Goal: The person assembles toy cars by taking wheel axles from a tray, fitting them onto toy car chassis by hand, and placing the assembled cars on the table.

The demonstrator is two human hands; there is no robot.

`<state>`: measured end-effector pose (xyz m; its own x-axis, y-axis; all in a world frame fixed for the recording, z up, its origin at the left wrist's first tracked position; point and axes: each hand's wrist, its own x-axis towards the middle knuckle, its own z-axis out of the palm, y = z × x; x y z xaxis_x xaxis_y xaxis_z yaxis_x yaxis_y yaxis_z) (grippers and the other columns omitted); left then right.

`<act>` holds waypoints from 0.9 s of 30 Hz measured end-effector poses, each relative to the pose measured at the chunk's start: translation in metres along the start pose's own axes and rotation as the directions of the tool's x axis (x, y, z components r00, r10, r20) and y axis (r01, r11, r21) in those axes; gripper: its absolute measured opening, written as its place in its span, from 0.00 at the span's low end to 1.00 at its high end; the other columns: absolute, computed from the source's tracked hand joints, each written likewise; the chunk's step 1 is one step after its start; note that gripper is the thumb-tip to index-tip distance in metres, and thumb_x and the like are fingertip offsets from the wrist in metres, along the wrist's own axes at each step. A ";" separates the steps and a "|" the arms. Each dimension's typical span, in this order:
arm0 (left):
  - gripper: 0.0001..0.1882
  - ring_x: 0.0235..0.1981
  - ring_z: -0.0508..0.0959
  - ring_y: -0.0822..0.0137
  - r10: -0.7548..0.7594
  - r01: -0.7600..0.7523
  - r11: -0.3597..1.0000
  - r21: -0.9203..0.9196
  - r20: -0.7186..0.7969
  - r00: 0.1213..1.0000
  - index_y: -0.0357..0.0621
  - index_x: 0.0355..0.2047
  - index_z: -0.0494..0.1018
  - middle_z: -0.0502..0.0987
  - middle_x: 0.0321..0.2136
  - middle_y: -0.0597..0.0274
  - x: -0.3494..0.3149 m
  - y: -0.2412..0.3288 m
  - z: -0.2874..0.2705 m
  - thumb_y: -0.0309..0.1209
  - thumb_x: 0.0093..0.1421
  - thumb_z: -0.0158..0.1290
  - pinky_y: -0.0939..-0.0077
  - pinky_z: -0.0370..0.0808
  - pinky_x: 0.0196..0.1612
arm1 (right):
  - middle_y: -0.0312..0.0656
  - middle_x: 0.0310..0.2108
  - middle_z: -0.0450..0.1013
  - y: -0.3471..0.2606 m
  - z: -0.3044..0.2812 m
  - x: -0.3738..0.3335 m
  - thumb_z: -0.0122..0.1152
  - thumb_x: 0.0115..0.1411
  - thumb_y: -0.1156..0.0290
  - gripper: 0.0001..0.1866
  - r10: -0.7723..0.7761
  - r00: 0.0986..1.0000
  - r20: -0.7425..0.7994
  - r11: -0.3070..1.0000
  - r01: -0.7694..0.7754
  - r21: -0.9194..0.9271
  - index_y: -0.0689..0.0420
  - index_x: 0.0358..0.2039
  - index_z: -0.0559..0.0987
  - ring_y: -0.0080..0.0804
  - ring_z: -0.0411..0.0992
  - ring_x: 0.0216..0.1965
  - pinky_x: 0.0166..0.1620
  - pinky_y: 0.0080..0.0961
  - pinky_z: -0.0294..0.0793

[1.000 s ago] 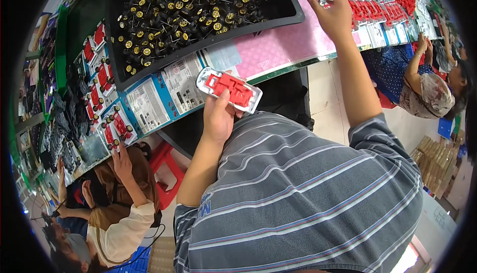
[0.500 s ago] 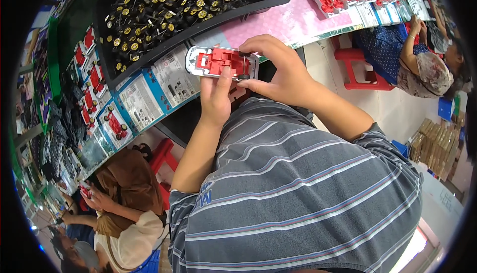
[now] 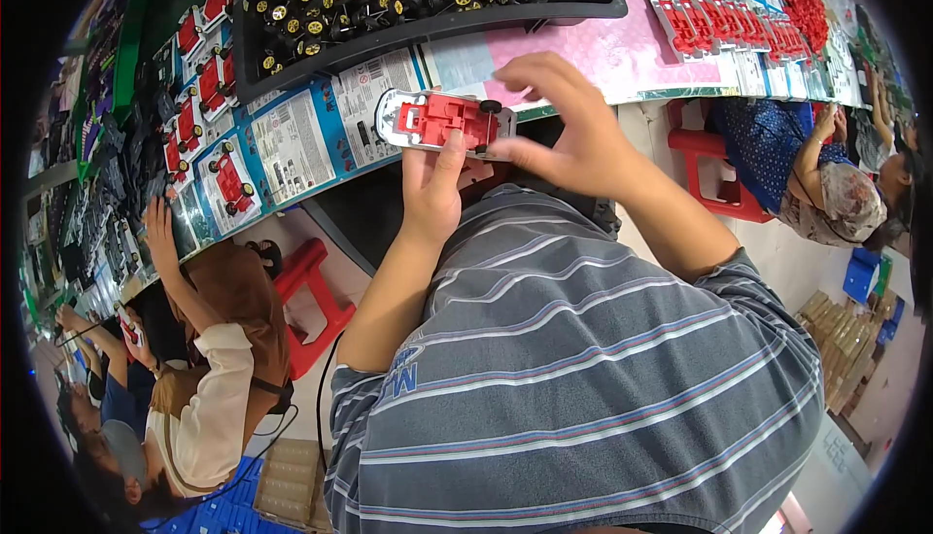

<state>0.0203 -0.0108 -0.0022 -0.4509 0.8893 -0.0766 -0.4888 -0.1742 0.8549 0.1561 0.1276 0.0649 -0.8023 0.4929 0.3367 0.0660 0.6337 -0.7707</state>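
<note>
A toy car [image 3: 447, 118], underside up, shows a red chassis inside a silver-white body. My left hand [image 3: 434, 179] grips it from below, thumb pressed on the red chassis. One axle is in at the car's right end, with a black wheel [image 3: 490, 106] on the far side and another partly visible on the near side. My right hand [image 3: 569, 131] is open beside that end, fingers and thumb spread. Its thumb tip lies close to the near wheel; whether it touches cannot be told.
Beyond the car stands a black tray [image 3: 437, 32] heaped with wheel axles. Rows of red-and-white car bodies [image 3: 714, 24] lie at the far right. Wheeled toy cars [image 3: 230, 179] sit on printed cards at left. Co-workers sit either side; red stools [image 3: 316, 296] stand below the table.
My right fingers have come away from the far wheel and spread apart. The car stays in my left hand. The left co-worker now has a hand stretched to the table edge.
</note>
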 end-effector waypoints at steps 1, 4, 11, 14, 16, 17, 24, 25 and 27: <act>0.23 0.38 0.78 0.73 0.001 -0.001 1.000 0.019 -0.011 1.000 0.40 0.61 0.61 0.76 0.47 0.58 0.001 0.000 -0.002 0.38 0.72 0.48 0.76 0.80 0.38 | 0.49 0.48 0.74 0.006 -0.006 0.009 0.76 0.51 0.66 0.28 -0.059 0.997 -0.051 0.996 0.055 -0.069 0.62 0.50 0.76 0.40 0.74 0.45 0.45 0.29 0.74; 0.24 0.43 0.78 0.66 -0.058 0.058 0.998 0.005 0.001 0.998 0.38 0.65 0.58 0.73 0.55 0.51 0.001 -0.001 -0.009 0.33 0.73 0.43 0.75 0.75 0.33 | 0.47 0.36 0.76 0.033 -0.029 0.044 0.72 0.54 0.68 0.16 -0.093 0.980 -0.177 0.970 0.049 -0.238 0.62 0.40 0.80 0.44 0.77 0.36 0.41 0.33 0.77; 0.23 0.41 0.78 0.67 -0.095 0.096 0.995 -0.007 0.054 0.994 0.38 0.63 0.60 0.74 0.53 0.52 0.013 -0.004 -0.010 0.35 0.72 0.45 0.75 0.75 0.34 | 0.59 0.37 0.78 0.084 -0.058 0.123 0.68 0.54 0.67 0.18 0.253 0.967 -0.032 0.854 -0.239 -0.462 0.66 0.41 0.81 0.58 0.77 0.40 0.44 0.42 0.77; 0.23 0.31 0.75 0.76 -0.097 0.098 0.994 -0.044 0.035 0.995 0.41 0.60 0.62 0.77 0.42 0.61 0.017 -0.003 -0.011 0.39 0.71 0.50 0.81 0.77 0.34 | 0.60 0.34 0.77 0.096 -0.055 0.135 0.68 0.54 0.68 0.16 0.227 0.973 -0.030 0.779 -0.200 -0.594 0.65 0.40 0.81 0.60 0.76 0.39 0.42 0.44 0.77; 0.22 0.31 0.75 0.76 -0.086 0.088 0.995 -0.053 0.029 0.996 0.40 0.59 0.63 0.78 0.43 0.60 0.017 -0.004 -0.016 0.38 0.71 0.50 0.83 0.75 0.33 | 0.58 0.32 0.77 0.082 -0.052 0.136 0.69 0.55 0.69 0.13 0.280 0.958 -0.060 0.800 -0.267 -0.537 0.64 0.37 0.81 0.56 0.77 0.34 0.39 0.42 0.76; 0.24 0.41 0.78 0.68 -0.095 0.096 0.995 -0.024 0.045 0.994 0.38 0.63 0.60 0.74 0.54 0.52 0.016 -0.006 -0.022 0.37 0.72 0.47 0.77 0.75 0.35 | 0.56 0.31 0.77 0.079 -0.051 0.133 0.69 0.55 0.70 0.12 0.300 0.948 -0.110 0.820 -0.314 -0.479 0.64 0.36 0.81 0.54 0.77 0.33 0.38 0.41 0.76; 0.26 0.42 0.77 0.71 -0.089 0.084 0.995 0.061 0.087 0.992 0.38 0.64 0.59 0.73 0.52 0.56 0.019 -0.006 -0.026 0.38 0.72 0.48 0.79 0.74 0.37 | 0.37 0.23 0.79 0.034 -0.017 0.065 0.67 0.63 0.66 0.10 0.360 0.866 -0.348 0.933 -0.344 0.109 0.61 0.35 0.85 0.18 0.74 0.26 0.30 0.19 0.72; 0.26 0.42 0.77 0.71 -0.097 0.091 0.994 0.061 0.096 0.991 0.38 0.64 0.59 0.73 0.52 0.56 0.021 -0.006 -0.021 0.38 0.72 0.48 0.79 0.74 0.37 | 0.38 0.22 0.78 0.034 -0.005 0.055 0.68 0.62 0.66 0.10 0.337 0.902 -0.268 0.941 -0.314 0.125 0.62 0.34 0.85 0.18 0.73 0.25 0.29 0.20 0.72; 0.20 0.37 0.75 0.77 -0.112 0.111 0.994 0.014 0.070 0.991 0.39 0.57 0.65 0.76 0.44 0.62 0.024 -0.007 -0.012 0.36 0.70 0.52 0.81 0.73 0.35 | 0.40 0.21 0.77 0.023 0.015 0.048 0.72 0.58 0.66 0.11 0.309 0.931 -0.195 0.951 -0.304 0.058 0.62 0.29 0.83 0.25 0.75 0.25 0.30 0.24 0.73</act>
<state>0.0037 0.0061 -0.0163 -0.3401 0.9305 -0.1359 -0.5250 -0.0680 0.8484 0.1106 0.1575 0.0552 -0.6105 0.7712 0.1806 0.2720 0.4182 -0.8667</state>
